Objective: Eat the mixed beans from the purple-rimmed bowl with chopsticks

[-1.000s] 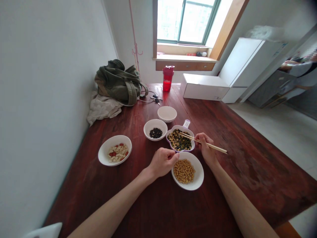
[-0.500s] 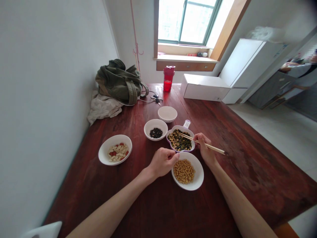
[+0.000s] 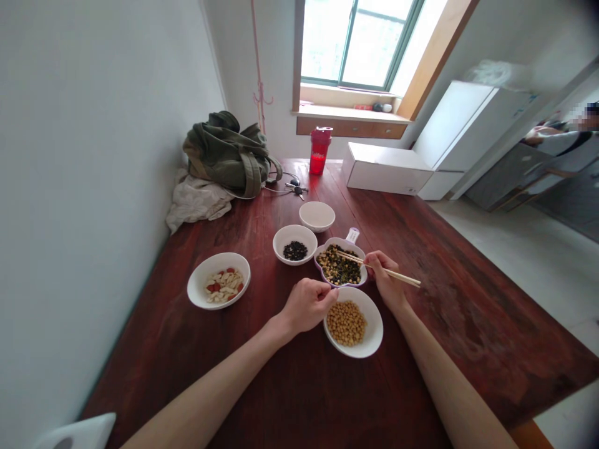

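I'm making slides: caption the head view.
The right hand holds chopsticks over a filled, handled dish; the left hand is at the rim of a bowl of yellow beans.

Whether the pale wooden chopsticks (image 3: 397,274) grip anything in the purple-rimmed white scalloped dish (image 3: 360,250) is too small to tell. Lettering on the translucent red bottle (image 3: 320,163) blurs. The view's edges cut off a flat white object (image 3: 87,431) at lower left and a person (image 3: 556,143) at right.

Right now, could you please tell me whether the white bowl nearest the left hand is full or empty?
Partly full: yellow beans lie inside the white bowl, leaving its right inner side bare.
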Demonstrator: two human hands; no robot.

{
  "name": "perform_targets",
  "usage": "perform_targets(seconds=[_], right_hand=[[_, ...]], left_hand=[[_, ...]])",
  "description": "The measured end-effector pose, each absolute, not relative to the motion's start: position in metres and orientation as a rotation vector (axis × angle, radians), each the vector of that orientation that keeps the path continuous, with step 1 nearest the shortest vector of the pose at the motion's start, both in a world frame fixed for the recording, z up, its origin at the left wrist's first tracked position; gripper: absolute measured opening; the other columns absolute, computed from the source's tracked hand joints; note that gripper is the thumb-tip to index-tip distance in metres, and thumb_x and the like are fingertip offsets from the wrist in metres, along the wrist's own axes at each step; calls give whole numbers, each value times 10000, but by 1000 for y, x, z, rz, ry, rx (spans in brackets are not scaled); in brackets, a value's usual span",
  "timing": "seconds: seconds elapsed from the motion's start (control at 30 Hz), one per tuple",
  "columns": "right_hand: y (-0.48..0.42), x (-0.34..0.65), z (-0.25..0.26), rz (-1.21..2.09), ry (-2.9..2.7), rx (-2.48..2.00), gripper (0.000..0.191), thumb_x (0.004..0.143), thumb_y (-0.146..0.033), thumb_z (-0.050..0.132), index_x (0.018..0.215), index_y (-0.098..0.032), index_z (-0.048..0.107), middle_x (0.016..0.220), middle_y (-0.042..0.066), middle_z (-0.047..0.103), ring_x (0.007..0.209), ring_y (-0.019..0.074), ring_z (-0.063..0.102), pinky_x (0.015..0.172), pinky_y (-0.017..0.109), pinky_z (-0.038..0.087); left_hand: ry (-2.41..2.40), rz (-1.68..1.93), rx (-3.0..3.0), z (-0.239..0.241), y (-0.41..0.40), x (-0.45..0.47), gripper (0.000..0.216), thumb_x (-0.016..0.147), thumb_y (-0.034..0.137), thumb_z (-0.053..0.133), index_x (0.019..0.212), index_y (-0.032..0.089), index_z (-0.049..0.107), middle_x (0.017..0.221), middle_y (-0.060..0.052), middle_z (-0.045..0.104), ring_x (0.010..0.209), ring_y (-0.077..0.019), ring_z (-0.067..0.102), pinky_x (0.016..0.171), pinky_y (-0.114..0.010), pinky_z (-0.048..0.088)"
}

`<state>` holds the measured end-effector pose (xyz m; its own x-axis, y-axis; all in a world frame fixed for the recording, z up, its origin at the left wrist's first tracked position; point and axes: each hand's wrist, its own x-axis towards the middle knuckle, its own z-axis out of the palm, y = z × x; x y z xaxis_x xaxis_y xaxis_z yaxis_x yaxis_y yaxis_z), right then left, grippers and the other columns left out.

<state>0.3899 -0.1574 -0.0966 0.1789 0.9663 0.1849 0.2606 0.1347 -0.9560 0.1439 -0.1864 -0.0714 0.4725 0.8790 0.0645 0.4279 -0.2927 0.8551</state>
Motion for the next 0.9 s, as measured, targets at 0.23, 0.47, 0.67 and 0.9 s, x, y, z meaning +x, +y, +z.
perform_targets(seconds=[0.23,0.47,0.67,0.9], right_hand=[[-155,393,-98,853,-1300,-1346,439,936,-633,619,781,-223,653,569,-47,480,506,138,414,486,271,331],[-152,392,-100,902,-1233,-1346,433,940,-612,644,768,-215,669,561,-40,492,509,133,415,495,272,324],[-152,390,-100,974,-1131,-1282,459,919,-640,658,745,-215,646,534,-38,495,498,135,412,495,273,331],[-152,395,-81,1136,-988,-1095,498,819,-687,737,707,-220,604,553,-41,432,507,125,354,467,259,283]], left_hand=[[1135,709,1885,-70,-188,144,515,957,417,526,541,166,353,524,47,299,518,-76,278,542,-277,159],[1152,710,1884,-70,-188,143,510,940,402,546,527,163,363,515,46,297,497,-74,283,547,-281,153],[1115,678,1881,-69,-187,140,517,952,423,524,538,165,351,531,39,307,524,-80,310,544,-271,162],[1086,672,1876,-72,-184,139,542,971,471,490,558,168,315,584,36,264,565,-80,272,548,-264,159]])
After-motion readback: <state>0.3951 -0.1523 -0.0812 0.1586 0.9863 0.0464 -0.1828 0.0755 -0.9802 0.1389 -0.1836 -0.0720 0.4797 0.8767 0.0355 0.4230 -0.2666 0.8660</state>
